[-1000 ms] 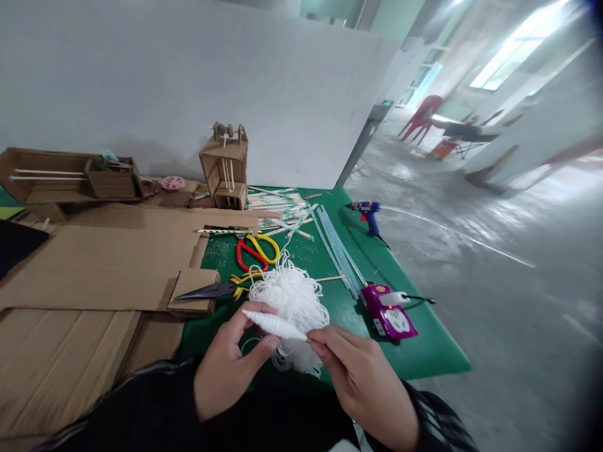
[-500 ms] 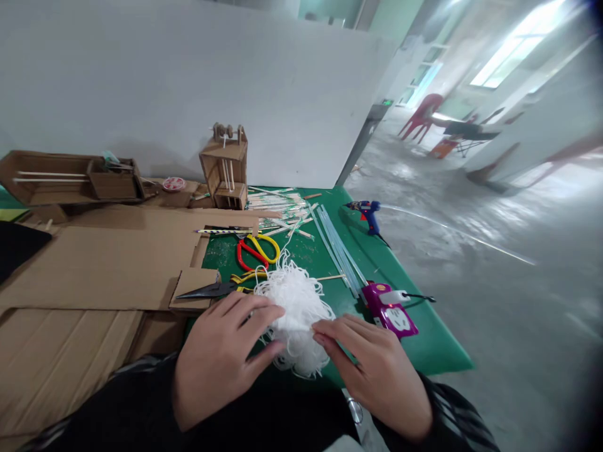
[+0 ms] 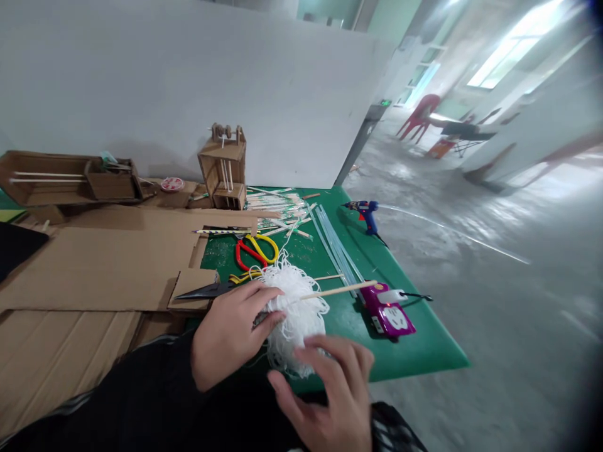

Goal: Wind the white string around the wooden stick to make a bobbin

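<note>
A tangle of white string (image 3: 294,311) lies on the green table (image 3: 414,348) in front of me. My left hand (image 3: 230,339) is closed at the tangle's left side and grips a thin wooden stick (image 3: 339,290), which points right over the string toward a purple power strip (image 3: 389,314). My right hand (image 3: 325,392) lies palm down with fingers spread over the tangle's near edge, holding nothing.
Black pliers with yellow handles (image 3: 207,290) and red-and-yellow scissors (image 3: 257,250) lie just beyond the string. Clear glue sticks (image 3: 336,251), a blue glue gun (image 3: 366,210), a pile of sticks (image 3: 277,204), a cardboard model (image 3: 226,166) and cardboard sheets (image 3: 108,257) fill the table. The table's edge is at right.
The white wound spindle held between both hands went down into the tangle. Now the left hand holds the stick pointing right, and the right hand has moved nearer to me over the tangle.
</note>
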A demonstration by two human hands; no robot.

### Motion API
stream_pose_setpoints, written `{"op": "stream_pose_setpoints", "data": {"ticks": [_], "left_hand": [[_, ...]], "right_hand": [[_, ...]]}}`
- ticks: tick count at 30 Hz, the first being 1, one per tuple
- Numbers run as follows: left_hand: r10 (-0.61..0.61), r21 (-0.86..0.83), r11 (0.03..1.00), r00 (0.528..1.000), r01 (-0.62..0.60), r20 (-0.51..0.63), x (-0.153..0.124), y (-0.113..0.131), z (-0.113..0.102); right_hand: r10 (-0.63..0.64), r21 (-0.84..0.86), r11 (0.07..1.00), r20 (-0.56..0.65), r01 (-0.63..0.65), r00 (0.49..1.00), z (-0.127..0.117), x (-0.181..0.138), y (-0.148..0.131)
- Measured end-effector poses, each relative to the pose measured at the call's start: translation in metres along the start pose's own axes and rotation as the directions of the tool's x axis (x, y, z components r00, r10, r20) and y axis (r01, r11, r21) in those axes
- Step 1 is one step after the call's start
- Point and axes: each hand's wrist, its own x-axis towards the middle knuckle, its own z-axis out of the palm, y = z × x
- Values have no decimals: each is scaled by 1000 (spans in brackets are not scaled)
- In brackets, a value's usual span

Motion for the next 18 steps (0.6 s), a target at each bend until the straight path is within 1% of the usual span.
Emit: {"op": "stream_pose_setpoints", "data": {"ticks": [2, 3, 5, 8, 10, 12, 13, 15, 16, 18], "left_hand": [[-46, -66, 997, 999, 45, -23, 2, 1, -1], [-57, -86, 995, 998, 54, -31, 2, 1, -2], [-67, -107, 992, 997, 62, -49, 3, 1, -4], [-100, -132, 987, 991, 87, -91, 3, 0, -4], [-144, -161, 979, 983, 125, -113, 0, -1, -3], [-203, -211, 961, 973, 176, -112, -4, -2, -2], [-235, -256, 945, 967, 204, -96, -6, -1, -1], [-289, -403, 877, 957, 262, -7, -12, 0, 2], [-309, -495, 816, 949, 300, 67, -14, 1, 4], [-318, -654, 658, 925, 373, 208, -18, 3, 9]], "right_hand": [[117, -44, 992, 39, -115, 992, 17, 3, 3], [145, -47, 989, 59, -142, 988, 24, 8, 7], [190, -25, 982, 163, -189, 968, 31, 18, 18], [282, 71, 949, 242, -307, 928, 32, 29, 32], [352, 139, 906, 274, -399, 895, 30, 34, 37], [401, 187, 863, 312, -470, 861, 29, 36, 39], [416, 205, 845, 328, -494, 848, 29, 37, 39], [433, 231, 818, 354, -527, 829, 29, 38, 39], [438, 239, 810, 360, -535, 824, 29, 39, 39], [441, 248, 804, 360, -540, 822, 29, 39, 38]]}}
